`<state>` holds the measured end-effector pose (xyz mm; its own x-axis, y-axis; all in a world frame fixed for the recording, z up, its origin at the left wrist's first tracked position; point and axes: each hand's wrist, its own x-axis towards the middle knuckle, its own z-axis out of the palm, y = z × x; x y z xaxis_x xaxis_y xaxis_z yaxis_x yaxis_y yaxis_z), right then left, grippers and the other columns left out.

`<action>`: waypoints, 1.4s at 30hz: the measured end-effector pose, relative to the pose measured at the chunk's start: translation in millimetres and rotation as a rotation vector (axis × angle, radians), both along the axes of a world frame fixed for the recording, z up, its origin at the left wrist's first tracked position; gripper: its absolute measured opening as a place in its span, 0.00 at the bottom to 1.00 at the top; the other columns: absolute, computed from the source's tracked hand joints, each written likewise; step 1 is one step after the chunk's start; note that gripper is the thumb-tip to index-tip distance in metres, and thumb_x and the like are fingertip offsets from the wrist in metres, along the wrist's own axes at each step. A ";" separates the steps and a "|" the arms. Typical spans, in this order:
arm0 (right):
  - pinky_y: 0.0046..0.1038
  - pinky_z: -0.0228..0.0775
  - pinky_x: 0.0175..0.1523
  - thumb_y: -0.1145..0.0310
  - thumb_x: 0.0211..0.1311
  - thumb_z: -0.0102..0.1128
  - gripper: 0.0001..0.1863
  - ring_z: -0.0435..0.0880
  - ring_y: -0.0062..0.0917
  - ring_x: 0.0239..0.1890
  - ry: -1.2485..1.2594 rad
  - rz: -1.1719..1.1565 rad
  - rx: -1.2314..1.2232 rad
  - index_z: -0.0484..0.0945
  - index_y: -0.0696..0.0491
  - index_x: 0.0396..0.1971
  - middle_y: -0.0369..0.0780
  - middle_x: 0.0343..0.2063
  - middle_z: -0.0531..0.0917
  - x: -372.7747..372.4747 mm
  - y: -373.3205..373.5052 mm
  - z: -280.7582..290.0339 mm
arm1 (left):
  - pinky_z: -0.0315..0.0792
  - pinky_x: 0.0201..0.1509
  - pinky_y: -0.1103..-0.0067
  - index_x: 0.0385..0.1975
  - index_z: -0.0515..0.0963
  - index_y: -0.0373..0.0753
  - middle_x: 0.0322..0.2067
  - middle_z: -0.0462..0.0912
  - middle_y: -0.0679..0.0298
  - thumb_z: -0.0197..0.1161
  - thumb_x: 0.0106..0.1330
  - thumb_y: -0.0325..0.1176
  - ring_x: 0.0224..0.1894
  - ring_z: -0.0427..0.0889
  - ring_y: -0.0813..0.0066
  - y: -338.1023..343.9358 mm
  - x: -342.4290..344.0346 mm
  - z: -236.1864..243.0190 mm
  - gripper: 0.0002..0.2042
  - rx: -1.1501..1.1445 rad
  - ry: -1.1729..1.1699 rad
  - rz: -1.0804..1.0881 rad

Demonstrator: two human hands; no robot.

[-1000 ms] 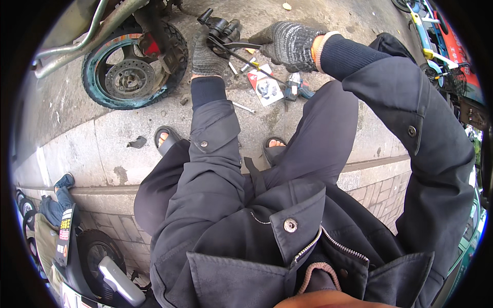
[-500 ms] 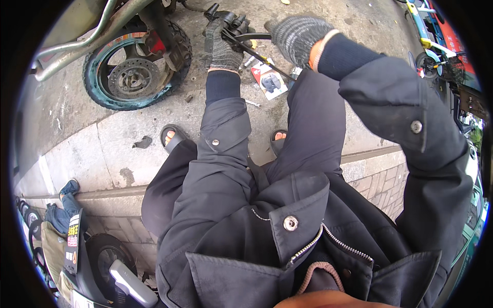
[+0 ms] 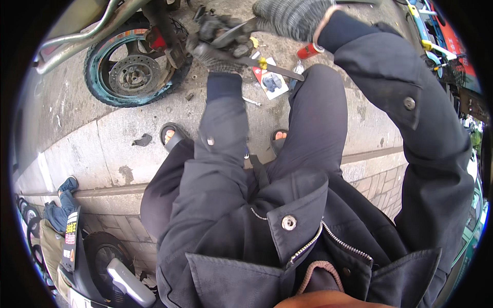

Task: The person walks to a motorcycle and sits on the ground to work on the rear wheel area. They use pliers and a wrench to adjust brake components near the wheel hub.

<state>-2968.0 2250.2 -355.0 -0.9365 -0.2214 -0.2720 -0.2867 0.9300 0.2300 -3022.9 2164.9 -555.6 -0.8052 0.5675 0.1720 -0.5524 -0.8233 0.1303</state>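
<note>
Lever assembly (image 3: 222, 28): we're holding it right of the disc-braked wheel (image 3: 134, 73); probably light, stiff, slick.
Left grip (image 3: 218, 59): wrapping its body, our surest hold.
Right grip (image 3: 294, 19): meeting the lever (image 3: 235, 33) tip; blurring, so we can't tell if clamped.
Yellow-marked strip (image 3: 281, 71): reaching toward our knee (image 3: 322, 84), risking snags.
Room: wheel bounding left, red can (image 3: 308, 51) right; pavement (image 3: 263, 117) opening toward us.
</note>
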 end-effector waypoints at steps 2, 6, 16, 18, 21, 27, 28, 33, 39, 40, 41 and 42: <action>0.40 0.77 0.37 0.62 0.60 0.57 0.13 0.86 0.38 0.31 0.037 -0.002 -0.017 0.84 0.54 0.36 0.48 0.27 0.85 -1.7 -0.5 -11.2 | 0.77 0.30 0.73 0.38 0.77 0.45 0.29 0.80 0.65 0.57 0.55 0.64 0.31 0.81 0.72 1.4 4.2 7.1 0.27 -0.078 -0.323 0.145; 0.40 0.77 0.38 0.60 0.61 0.56 0.14 0.86 0.38 0.32 0.073 -0.096 -0.104 0.84 0.53 0.38 0.49 0.27 0.85 6.2 2.6 -14.6 | 0.76 0.29 0.74 0.34 0.77 0.45 0.29 0.80 0.63 0.54 0.58 0.65 0.30 0.79 0.69 5.6 7.6 25.2 0.26 -0.191 -0.415 0.250; 0.22 0.62 0.16 0.62 0.65 0.57 0.20 0.72 0.18 0.14 0.230 -1.318 -1.508 0.71 0.57 0.52 0.37 0.23 0.80 68.9 89.7 -175.7 | 0.73 0.24 0.68 0.38 0.77 0.50 0.26 0.81 0.63 0.46 0.63 0.61 0.28 0.80 0.64 -1.1 5.3 37.0 0.23 -0.013 -0.129 0.080; 0.32 0.73 0.24 0.63 0.64 0.54 0.18 0.82 0.28 0.23 0.016 -1.050 -1.128 0.74 0.60 0.47 0.47 0.27 0.82 70.0 107.0 -220.0 | 0.75 0.24 0.67 0.37 0.76 0.46 0.29 0.81 0.63 0.45 0.65 0.55 0.30 0.81 0.61 -4.3 8.9 40.9 0.20 -0.242 -0.148 0.068; 0.31 0.71 0.21 0.69 0.61 0.53 0.13 0.79 0.28 0.19 -0.009 -0.978 -1.059 0.75 0.62 0.40 0.45 0.22 0.79 67.5 112.5 -255.4 | 0.75 0.25 0.68 0.43 0.75 0.44 0.38 0.82 0.58 0.47 0.65 0.55 0.35 0.82 0.57 -11.3 11.9 49.2 0.22 -0.647 -0.127 0.048; 0.36 0.74 0.36 0.69 0.56 0.55 0.16 0.81 0.37 0.33 -0.278 -0.287 -0.540 0.79 0.58 0.43 0.49 0.34 0.82 54.1 60.0 -252.3 | 0.78 0.27 0.67 0.45 0.76 0.40 0.36 0.83 0.59 0.53 0.64 0.52 0.34 0.83 0.59 -21.4 8.9 54.9 0.21 -1.018 -0.094 0.068; 0.36 0.75 0.42 0.69 0.55 0.55 0.18 0.82 0.39 0.40 -0.307 -0.138 -0.405 0.80 0.56 0.46 0.50 0.39 0.82 51.6 46.8 -251.0 | 0.79 0.28 0.65 0.43 0.76 0.40 0.34 0.83 0.59 0.52 0.65 0.52 0.34 0.83 0.58 -21.7 6.9 56.5 0.21 -1.153 -0.101 0.088; 0.35 0.76 0.47 0.68 0.52 0.55 0.17 0.84 0.38 0.45 -0.384 0.188 -0.408 0.85 0.52 0.41 0.49 0.41 0.84 55.1 -18.4 -251.7 | 0.79 0.30 0.64 0.43 0.77 0.41 0.36 0.84 0.59 0.54 0.65 0.49 0.32 0.85 0.59 -33.5 1.2 72.8 0.18 -1.187 -0.087 0.017; 0.38 0.77 0.47 0.67 0.54 0.56 0.18 0.83 0.41 0.47 -0.430 -0.159 -0.690 0.83 0.49 0.46 0.49 0.44 0.83 61.2 -63.4 -249.3 | 0.80 0.27 0.67 0.44 0.77 0.41 0.36 0.85 0.60 0.54 0.66 0.57 0.30 0.85 0.64 -48.4 -6.7 71.6 0.24 -1.284 -0.022 -0.046; 0.38 0.77 0.47 0.67 0.55 0.56 0.18 0.83 0.41 0.47 -0.446 -0.256 -0.748 0.82 0.49 0.47 0.49 0.44 0.83 61.6 -63.8 -250.5 | 0.81 0.29 0.66 0.48 0.75 0.40 0.39 0.85 0.58 0.52 0.65 0.62 0.31 0.85 0.63 -47.5 -7.7 68.8 0.29 -1.273 0.047 -0.015; 0.39 0.75 0.50 0.65 0.55 0.55 0.21 0.81 0.42 0.49 -0.509 -0.244 -0.691 0.80 0.51 0.50 0.50 0.45 0.82 59.6 -62.3 -252.8 | 0.81 0.29 0.65 0.50 0.74 0.41 0.39 0.85 0.58 0.51 0.64 0.64 0.32 0.85 0.63 -45.9 -8.6 65.8 0.31 -1.273 0.078 0.013; 0.40 0.74 0.52 0.66 0.55 0.55 0.20 0.81 0.43 0.49 -0.485 -0.337 -0.726 0.79 0.50 0.50 0.51 0.44 0.82 57.9 -60.0 -257.9 | 0.81 0.30 0.64 0.52 0.73 0.41 0.40 0.84 0.58 0.50 0.63 0.66 0.33 0.85 0.62 -45.1 -9.9 64.0 0.33 -1.263 0.115 0.026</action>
